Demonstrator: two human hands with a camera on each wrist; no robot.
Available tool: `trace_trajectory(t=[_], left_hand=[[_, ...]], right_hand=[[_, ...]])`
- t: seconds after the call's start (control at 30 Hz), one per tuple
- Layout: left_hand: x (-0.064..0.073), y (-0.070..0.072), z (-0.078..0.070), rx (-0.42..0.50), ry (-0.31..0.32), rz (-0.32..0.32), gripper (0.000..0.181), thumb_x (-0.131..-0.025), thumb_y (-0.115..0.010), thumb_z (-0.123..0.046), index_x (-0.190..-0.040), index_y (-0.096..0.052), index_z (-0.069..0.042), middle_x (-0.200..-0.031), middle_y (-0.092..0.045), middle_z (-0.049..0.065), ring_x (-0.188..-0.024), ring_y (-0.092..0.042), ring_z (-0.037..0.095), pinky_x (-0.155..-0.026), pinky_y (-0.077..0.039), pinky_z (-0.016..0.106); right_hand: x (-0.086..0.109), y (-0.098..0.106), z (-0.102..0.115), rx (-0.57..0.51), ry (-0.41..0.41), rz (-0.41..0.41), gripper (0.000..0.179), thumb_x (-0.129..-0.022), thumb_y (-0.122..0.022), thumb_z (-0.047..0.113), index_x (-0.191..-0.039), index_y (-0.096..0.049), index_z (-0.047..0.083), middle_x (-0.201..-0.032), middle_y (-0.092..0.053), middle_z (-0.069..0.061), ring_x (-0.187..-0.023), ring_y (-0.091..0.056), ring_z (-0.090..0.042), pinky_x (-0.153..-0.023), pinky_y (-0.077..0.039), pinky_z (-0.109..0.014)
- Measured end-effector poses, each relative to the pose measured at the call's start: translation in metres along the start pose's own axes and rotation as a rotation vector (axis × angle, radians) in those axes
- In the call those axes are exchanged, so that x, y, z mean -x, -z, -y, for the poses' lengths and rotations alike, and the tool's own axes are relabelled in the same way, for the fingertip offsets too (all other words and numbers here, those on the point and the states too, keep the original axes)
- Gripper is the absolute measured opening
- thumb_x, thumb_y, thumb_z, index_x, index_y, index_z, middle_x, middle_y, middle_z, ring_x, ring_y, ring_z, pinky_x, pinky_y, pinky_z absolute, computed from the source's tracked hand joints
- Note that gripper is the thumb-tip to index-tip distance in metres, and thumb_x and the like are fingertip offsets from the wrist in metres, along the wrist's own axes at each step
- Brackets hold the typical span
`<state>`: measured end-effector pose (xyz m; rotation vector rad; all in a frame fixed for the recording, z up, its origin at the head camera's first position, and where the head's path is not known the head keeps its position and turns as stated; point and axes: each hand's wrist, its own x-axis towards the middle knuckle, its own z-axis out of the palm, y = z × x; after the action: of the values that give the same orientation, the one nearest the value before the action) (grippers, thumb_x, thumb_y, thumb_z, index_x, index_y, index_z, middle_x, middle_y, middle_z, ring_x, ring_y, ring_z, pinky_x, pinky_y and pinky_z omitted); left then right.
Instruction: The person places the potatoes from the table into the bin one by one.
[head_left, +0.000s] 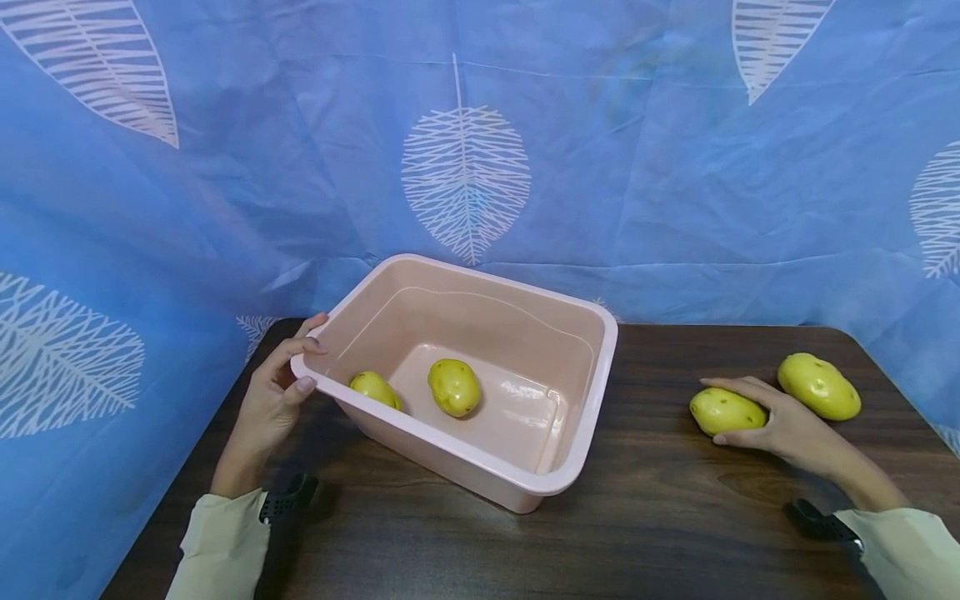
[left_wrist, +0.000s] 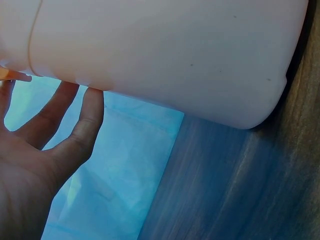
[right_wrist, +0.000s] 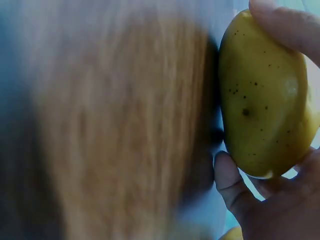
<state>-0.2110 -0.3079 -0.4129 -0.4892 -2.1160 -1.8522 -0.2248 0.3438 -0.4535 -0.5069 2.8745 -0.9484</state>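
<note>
The near wall of the pink basin (head_left: 487, 321) hid the lower part of one yellow potato (head_left: 375, 388), while a second potato (head_left: 454, 388) lay in plain sight on the basin floor. The right hand (head_left: 791, 425) covered one end of a third potato (head_left: 723, 411), thumb and fingers bent round it, parted only by its width; whether it was lifted off the table (head_left: 660, 500) could not be told. A fourth potato (head_left: 820, 387) lay just behind that hand. The left hand (head_left: 272, 400) pinched the basin's left corner, fingers hooked over the rim. The left wrist view cut off most of the basin but showed fingertips against its outer side; the right wrist view, blurred over the wood, showed dark specks on the gripped potato. Behind the dark wood-grained table hung a creased blue cloth (head_left: 600, 150) with white leaf shapes
</note>
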Motion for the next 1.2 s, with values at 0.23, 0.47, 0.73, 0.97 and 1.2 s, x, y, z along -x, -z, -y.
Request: trace_trajectory(t=[0.23,0.47,0.73,0.97,1.2], left_hand=[[0.000,0.000,0.000,-0.002,-0.003,0.005,0.025,-0.100,-0.064,-0.004,-0.123,-0.058,0.004,-0.167,-0.040,0.007,-0.156,-0.028,0.045,-0.104,-0.050,0.017],[0.000,-0.001,0.000,0.014,-0.011,0.001,0.024,-0.101,-0.065,-0.006,-0.122,-0.059,0.004,-0.166,-0.041,0.006,-0.156,-0.028,0.045,-0.104,-0.050,0.018],[0.000,0.000,0.000,0.031,-0.008,0.005,0.025,-0.101,-0.066,-0.007,-0.122,-0.059,0.003,-0.167,-0.040,0.006,-0.156,-0.029,0.042,-0.105,-0.051,0.018],[0.000,0.000,0.000,0.007,0.006,-0.001,0.025,-0.101,-0.065,-0.005,-0.124,-0.059,0.003,-0.167,-0.040,0.005,-0.156,-0.029,0.043,-0.104,-0.050,0.017],[-0.001,0.000,0.000,0.014,0.007,0.003,0.024,-0.101,-0.064,-0.002,-0.124,-0.059,0.003,-0.167,-0.040,0.005,-0.156,-0.028,0.044,-0.103,-0.051,0.018]], right_hand=[[0.006,-0.004,0.006,-0.063,0.015,-0.031,0.069,-0.090,-0.084,0.022,-0.152,-0.053,0.014,-0.136,-0.047,0.020,-0.102,-0.055,0.009,-0.072,-0.052,-0.026],[0.011,-0.001,0.015,-0.059,0.001,-0.084,0.069,-0.091,-0.084,0.022,-0.153,-0.053,0.019,-0.135,-0.036,0.040,-0.104,-0.050,0.016,-0.069,-0.051,-0.025],[0.012,0.000,0.035,-0.076,0.025,-0.119,0.070,-0.092,-0.082,0.019,-0.155,-0.051,0.019,-0.136,-0.039,0.042,-0.104,-0.054,0.015,-0.069,-0.052,-0.025],[0.010,0.005,0.050,-0.049,0.044,-0.165,0.073,-0.089,-0.084,0.016,-0.155,-0.052,0.021,-0.134,-0.041,0.042,-0.101,-0.054,0.014,-0.067,-0.050,-0.025],[0.009,0.009,0.065,-0.041,-0.009,-0.168,0.074,-0.091,-0.084,0.019,-0.156,-0.049,0.020,-0.148,-0.052,0.001,-0.098,-0.053,0.012,-0.065,-0.049,-0.026]])
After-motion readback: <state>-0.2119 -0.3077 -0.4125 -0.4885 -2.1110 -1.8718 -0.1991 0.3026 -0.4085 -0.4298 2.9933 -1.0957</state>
